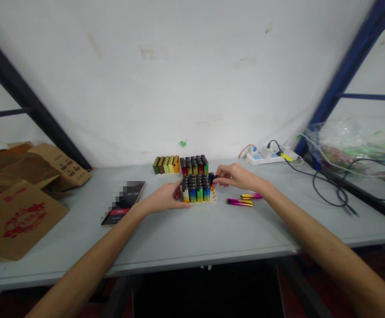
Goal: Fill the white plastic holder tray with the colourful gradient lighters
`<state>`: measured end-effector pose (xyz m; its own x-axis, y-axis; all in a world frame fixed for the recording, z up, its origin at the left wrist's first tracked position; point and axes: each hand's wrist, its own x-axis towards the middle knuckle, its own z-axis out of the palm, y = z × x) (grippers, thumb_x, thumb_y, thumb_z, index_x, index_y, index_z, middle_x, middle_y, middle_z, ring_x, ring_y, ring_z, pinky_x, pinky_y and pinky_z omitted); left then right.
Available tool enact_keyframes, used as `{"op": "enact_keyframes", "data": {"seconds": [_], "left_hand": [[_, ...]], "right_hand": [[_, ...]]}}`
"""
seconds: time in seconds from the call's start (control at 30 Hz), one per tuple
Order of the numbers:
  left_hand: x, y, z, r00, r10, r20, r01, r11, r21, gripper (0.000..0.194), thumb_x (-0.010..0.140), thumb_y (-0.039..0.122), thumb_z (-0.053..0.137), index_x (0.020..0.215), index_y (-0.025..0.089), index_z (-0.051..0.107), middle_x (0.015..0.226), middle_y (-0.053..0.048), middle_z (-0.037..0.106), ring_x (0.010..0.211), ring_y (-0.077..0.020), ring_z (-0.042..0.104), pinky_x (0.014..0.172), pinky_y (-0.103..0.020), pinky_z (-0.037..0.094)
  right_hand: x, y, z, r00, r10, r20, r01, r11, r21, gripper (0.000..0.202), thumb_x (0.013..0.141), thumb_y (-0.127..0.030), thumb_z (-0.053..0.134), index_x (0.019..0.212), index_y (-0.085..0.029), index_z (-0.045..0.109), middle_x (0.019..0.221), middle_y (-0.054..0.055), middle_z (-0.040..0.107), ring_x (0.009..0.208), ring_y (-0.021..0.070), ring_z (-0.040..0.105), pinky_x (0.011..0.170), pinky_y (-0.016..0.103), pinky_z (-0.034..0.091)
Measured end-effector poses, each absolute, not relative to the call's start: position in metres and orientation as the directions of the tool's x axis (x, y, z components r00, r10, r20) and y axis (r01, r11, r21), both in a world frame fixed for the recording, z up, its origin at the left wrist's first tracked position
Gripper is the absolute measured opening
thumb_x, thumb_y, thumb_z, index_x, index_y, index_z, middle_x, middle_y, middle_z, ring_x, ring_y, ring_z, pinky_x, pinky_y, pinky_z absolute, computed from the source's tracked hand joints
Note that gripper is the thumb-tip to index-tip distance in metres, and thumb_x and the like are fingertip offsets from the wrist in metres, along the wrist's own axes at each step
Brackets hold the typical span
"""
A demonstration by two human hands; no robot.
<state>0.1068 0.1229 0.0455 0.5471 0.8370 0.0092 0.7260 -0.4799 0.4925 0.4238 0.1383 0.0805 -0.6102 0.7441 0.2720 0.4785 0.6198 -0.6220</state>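
A white tray [213, 198] stands on the table, packed with upright lighters [196, 193] in white, blue and green with dark tops. My left hand [166, 198] grips the tray's left side, its thumb along the front and its other fingers partly hidden behind. At the right end, my right hand [235, 176] pinches the top of a lighter [213, 184] above the tray's bare slots. Whether that lighter is fully seated cannot be made out. Two shiny pink-and-yellow lighters [240, 202] lie on the table below my right hand.
Behind the tray stand another block of dark-topped lighters [194, 166] and a yellow-green block [166, 165]. A phone [126, 203] and cardboard boxes [30, 212] lie left. A power strip [268, 155], black cables [338, 194] and clear plastic bags [345, 141] are right.
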Motion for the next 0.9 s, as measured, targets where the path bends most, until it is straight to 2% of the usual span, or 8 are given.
{"op": "enact_keyframes", "data": {"seconds": [0.1,0.23,0.33,0.43,0.57,0.7,0.8,0.9], "left_hand": [[0.107,0.122,0.046,0.552,0.834,0.015,0.724,-0.488,0.488,0.065,0.074,0.072,0.073,0.108,0.02,0.059,0.088,-0.004,0.069,0.074,-0.0244,0.064,0.065,-0.032,0.048],[0.108,0.121,0.047,0.549,0.836,0.017,0.732,-0.49,0.473,0.061,0.075,0.07,0.073,0.105,0.02,0.058,0.085,-0.003,0.068,0.074,-0.0242,0.064,0.064,-0.032,0.047],[0.108,0.121,0.048,0.543,0.84,0.01,0.739,-0.483,0.469,0.061,0.075,0.07,0.073,0.104,0.02,0.057,0.086,-0.004,0.068,0.075,-0.0246,0.065,0.065,-0.032,0.047],[0.109,0.121,0.049,0.541,0.841,0.002,0.742,-0.478,0.47,0.061,0.074,0.07,0.073,0.105,0.019,0.058,0.086,-0.004,0.068,0.074,-0.0242,0.064,0.065,-0.032,0.047],[0.109,0.12,0.049,0.544,0.839,-0.001,0.739,-0.478,0.475,0.064,0.075,0.07,0.073,0.108,0.018,0.058,0.087,-0.004,0.068,0.075,-0.0239,0.064,0.066,-0.032,0.048],[0.108,0.122,0.048,0.546,0.838,-0.001,0.742,-0.483,0.465,0.065,0.075,0.071,0.072,0.109,0.018,0.058,0.088,-0.004,0.068,0.076,-0.0243,0.065,0.066,-0.032,0.048],[0.108,0.122,0.047,0.551,0.835,0.007,0.741,-0.493,0.456,0.067,0.074,0.072,0.073,0.11,0.017,0.058,0.09,-0.005,0.069,0.077,-0.0248,0.066,0.068,-0.033,0.049],[0.108,0.122,0.047,0.556,0.831,0.014,0.738,-0.5,0.454,0.067,0.075,0.072,0.073,0.11,0.017,0.058,0.09,-0.005,0.069,0.076,-0.0242,0.065,0.068,-0.033,0.049]], "right_hand": [[0.419,0.141,0.071,-0.583,0.752,0.307,0.495,0.629,-0.6,0.022,0.094,-0.041,0.069,0.09,-0.02,0.065,0.067,0.0,0.069,0.058,0.0136,0.059,0.058,0.026,0.04],[0.413,0.146,0.062,-0.563,0.749,0.349,0.553,0.656,-0.514,0.031,0.093,-0.045,0.07,0.077,-0.019,0.064,0.061,-0.001,0.062,0.054,0.012,0.051,0.056,0.026,0.033],[0.42,0.147,0.07,-0.619,0.723,0.307,0.549,0.677,-0.489,0.033,0.092,-0.048,0.07,0.076,-0.019,0.066,0.06,-0.002,0.06,0.054,0.0122,0.05,0.056,0.026,0.032],[0.44,0.146,0.085,-0.656,0.741,0.141,0.586,0.618,-0.524,0.031,0.088,-0.049,0.073,0.078,-0.02,0.07,0.063,0.0,0.064,0.056,0.0137,0.054,0.056,0.027,0.035],[0.475,0.147,0.098,-0.571,0.808,-0.145,0.731,0.42,-0.537,0.037,0.062,-0.049,0.092,0.08,-0.021,0.076,0.072,0.003,0.071,0.058,0.0173,0.059,0.054,0.029,0.038],[0.5,0.15,0.102,-0.44,0.838,-0.322,0.873,0.317,-0.37,0.055,0.048,-0.054,0.094,0.091,-0.022,0.079,0.084,0.005,0.073,0.067,0.0215,0.064,0.056,0.029,0.04],[0.504,0.156,0.1,-0.404,0.795,-0.452,0.915,0.341,-0.216,0.064,0.048,-0.057,0.091,0.099,-0.02,0.079,0.092,0.006,0.074,0.079,0.0244,0.066,0.061,0.029,0.042],[0.497,0.161,0.094,-0.431,0.738,-0.52,0.902,0.37,-0.224,0.055,0.061,-0.055,0.084,0.099,-0.016,0.078,0.088,0.006,0.074,0.08,0.0244,0.066,0.064,0.029,0.043]]}}
